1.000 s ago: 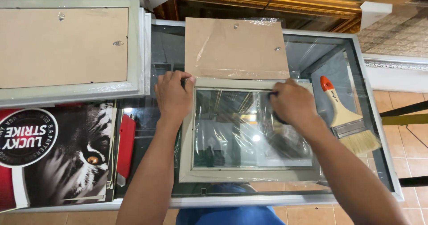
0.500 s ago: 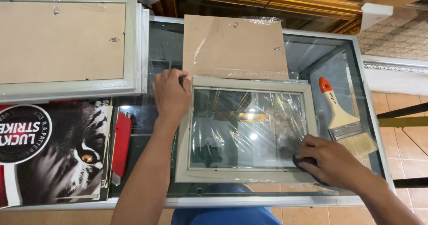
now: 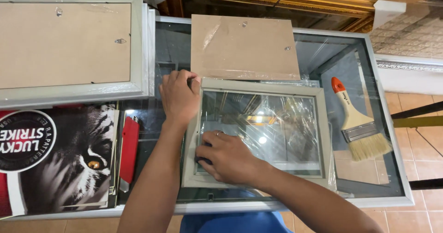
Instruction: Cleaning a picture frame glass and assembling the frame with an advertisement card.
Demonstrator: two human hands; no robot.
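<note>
On the glass-topped table [image 3: 397,187]: pale grey-green rectangular picture frame with glass pane [image 3: 263,87], lying flat, long axis running left-right across the person's front.
Left hand [image 3: 179,96]: fingers curled over the frame's top-left corner, thumb and fingertips pinching the rail; closed on the frame.
Right hand [image 3: 228,157]: palm down on the pane near the frame's lower-left, fingers bent over a small dark pad or cloth [image 3: 203,160]; mostly hidden, so what it is, cannot tell.
Key relation: pane stretches away to the right of the right fingertips; most of the glass lies that way, along the long axis. Right hand is on the glass, left only at the edge.
Beyond the fingers: brown hardboard backing panel [image 3: 242,46], touching the frame's far rail.
Right of the frame: wooden paintbrush with orange handle tip [image 3: 360,122], apart from both hands.
Left of left wrist: red utility knife [image 3: 129,145], then a tiger-face poster [image 3: 74,159]; second larger frame, back up [image 3: 69,48], further off.
</note>
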